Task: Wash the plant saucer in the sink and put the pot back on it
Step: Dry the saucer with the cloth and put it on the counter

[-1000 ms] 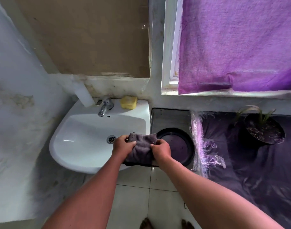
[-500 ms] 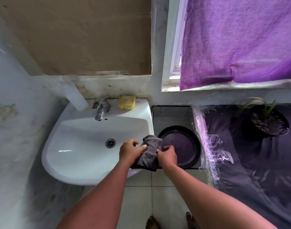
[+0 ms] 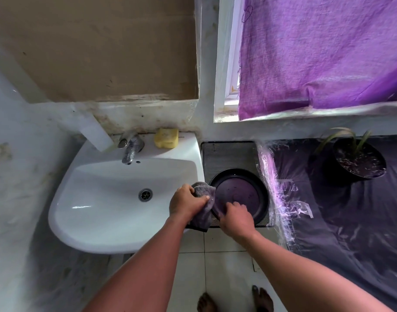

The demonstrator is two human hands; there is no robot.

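Observation:
The dark round plant saucer (image 3: pixel 238 192) lies on a mesh shelf (image 3: pixel 229 154) just right of the white sink (image 3: pixel 98 188). My left hand (image 3: pixel 186 202) grips a grey cloth (image 3: pixel 203 190) at the saucer's left edge, over the sink's right rim. My right hand (image 3: pixel 237 218) sits on the saucer's near-left rim, fingers curled over it; its thumb is hidden. The black pot (image 3: pixel 359 162) with a thin green plant stands far to the right, apart from the saucer.
A tap (image 3: pixel 131 147) and a yellow sponge (image 3: pixel 166 137) sit on the sink's back ledge. Dark plastic sheeting (image 3: pixel 350 221) covers the surface under the pot. A purple curtain (image 3: pixel 317 52) hangs over the window. Tiled floor (image 3: pixel 227 266) lies below.
Both hands were bunched on the cloth over the sink's edge. My right hand has let go of it and shifted right onto the saucer's rim; my left hand keeps the cloth.

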